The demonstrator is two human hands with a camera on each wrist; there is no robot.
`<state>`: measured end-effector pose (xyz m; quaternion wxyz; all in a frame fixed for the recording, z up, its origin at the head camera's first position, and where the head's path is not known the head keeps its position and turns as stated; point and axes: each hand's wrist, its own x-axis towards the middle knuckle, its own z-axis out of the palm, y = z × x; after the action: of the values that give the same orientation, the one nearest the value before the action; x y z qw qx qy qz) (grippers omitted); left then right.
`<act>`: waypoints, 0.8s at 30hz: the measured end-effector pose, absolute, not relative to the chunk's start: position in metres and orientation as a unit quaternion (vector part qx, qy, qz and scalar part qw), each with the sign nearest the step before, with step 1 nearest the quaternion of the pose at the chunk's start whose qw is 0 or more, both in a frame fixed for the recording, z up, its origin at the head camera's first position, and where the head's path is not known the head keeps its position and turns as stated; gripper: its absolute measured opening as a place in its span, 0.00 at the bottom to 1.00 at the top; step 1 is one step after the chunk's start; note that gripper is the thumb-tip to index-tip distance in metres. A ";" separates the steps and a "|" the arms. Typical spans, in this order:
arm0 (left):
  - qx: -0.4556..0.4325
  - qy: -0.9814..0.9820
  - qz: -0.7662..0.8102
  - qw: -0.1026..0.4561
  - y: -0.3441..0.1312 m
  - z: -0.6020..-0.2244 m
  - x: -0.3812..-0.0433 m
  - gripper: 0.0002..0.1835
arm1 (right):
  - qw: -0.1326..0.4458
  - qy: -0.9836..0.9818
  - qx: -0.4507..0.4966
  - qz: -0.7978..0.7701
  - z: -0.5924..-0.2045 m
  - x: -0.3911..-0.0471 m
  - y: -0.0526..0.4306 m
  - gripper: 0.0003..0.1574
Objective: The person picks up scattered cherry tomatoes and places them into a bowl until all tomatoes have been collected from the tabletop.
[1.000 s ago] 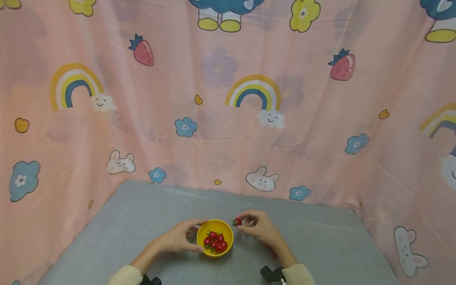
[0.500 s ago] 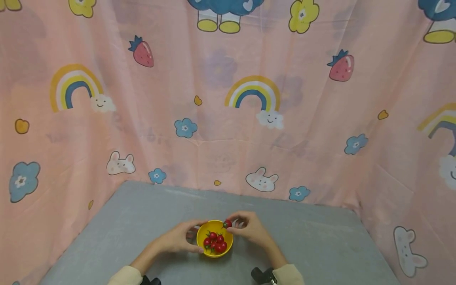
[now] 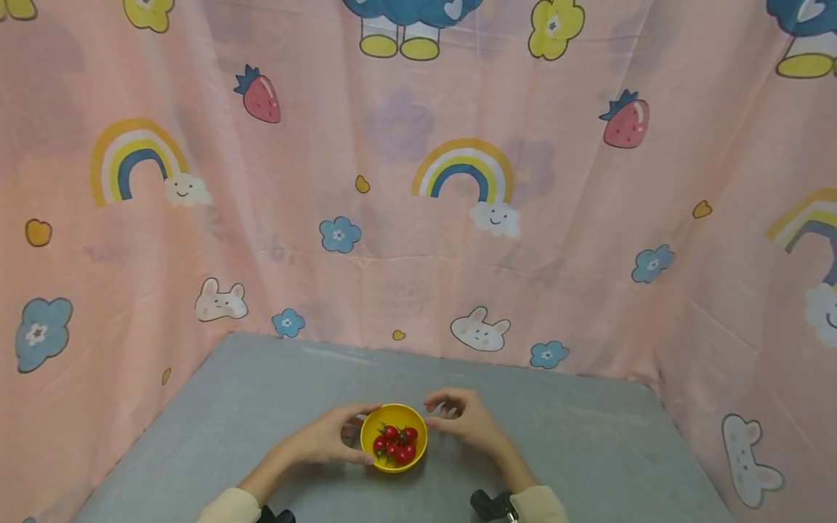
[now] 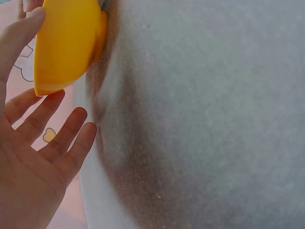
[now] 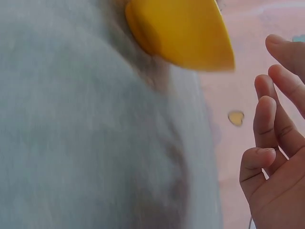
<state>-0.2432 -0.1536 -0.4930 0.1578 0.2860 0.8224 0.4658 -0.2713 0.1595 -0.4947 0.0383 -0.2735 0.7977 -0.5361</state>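
A small yellow bowl [image 3: 400, 415] stands on the grey table with several red cherry tomatoes [image 3: 402, 455] inside, green stems on some. My left hand [image 3: 327, 437] holds the bowl from its left side, thumb at the near rim and a finger at the far rim. In the left wrist view the thumb and fingertips touch the bowl's yellow wall [image 4: 69, 45]. To the right of the bowl is my right hand [image 3: 469, 420], its fingers loosely bent with nothing between them. The right wrist view shows the same hand [image 5: 276, 167] apart from the bowl [image 5: 186, 33].
The grey table [image 3: 575, 450] reaches back to a pink curtain [image 3: 386, 283] printed with rainbows, rabbits and flowers, which also hangs along both sides. Dark wrist mounts [image 3: 490, 504] sit at the cuffs of the light sleeves [image 3: 539, 505].
My right hand brought a cherry tomato leftward over the bowl, let it go among the others, and drew back slightly to the right. The left hand and bowl stayed in place.
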 end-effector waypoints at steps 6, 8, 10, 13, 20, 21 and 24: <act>0.288 0.822 0.466 0.157 -0.154 -0.493 -0.243 0.41 | 0.013 0.802 -0.265 -0.535 -0.492 -0.268 0.188 0.14; 0.288 0.820 0.468 0.159 -0.154 -0.492 -0.242 0.41 | 0.002 0.802 -0.265 -0.535 -0.493 -0.266 0.199 0.13; 0.288 0.818 0.470 0.161 -0.154 -0.492 -0.242 0.41 | -0.011 0.804 -0.270 -0.529 -0.494 -0.265 0.210 0.12; 0.287 0.818 0.471 0.164 -0.154 -0.492 -0.242 0.41 | -0.023 0.808 -0.277 -0.519 -0.498 -0.262 0.227 0.11; 0.286 0.821 0.466 0.165 -0.153 -0.493 -0.243 0.41 | 0.004 0.825 -0.239 -0.513 -0.506 -0.247 0.265 0.15; 0.287 0.821 0.465 0.164 -0.153 -0.493 -0.243 0.41 | 0.010 0.825 -0.235 -0.513 -0.507 -0.245 0.269 0.16; 0.288 0.821 0.465 0.162 -0.153 -0.492 -0.242 0.41 | 0.020 0.825 -0.226 -0.518 -0.509 -0.237 0.279 0.19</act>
<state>-0.2422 -0.1531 -0.4917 0.1622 0.2883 0.8209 0.4654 -0.2369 0.2788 -0.5086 0.0197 -0.2262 0.8248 -0.5179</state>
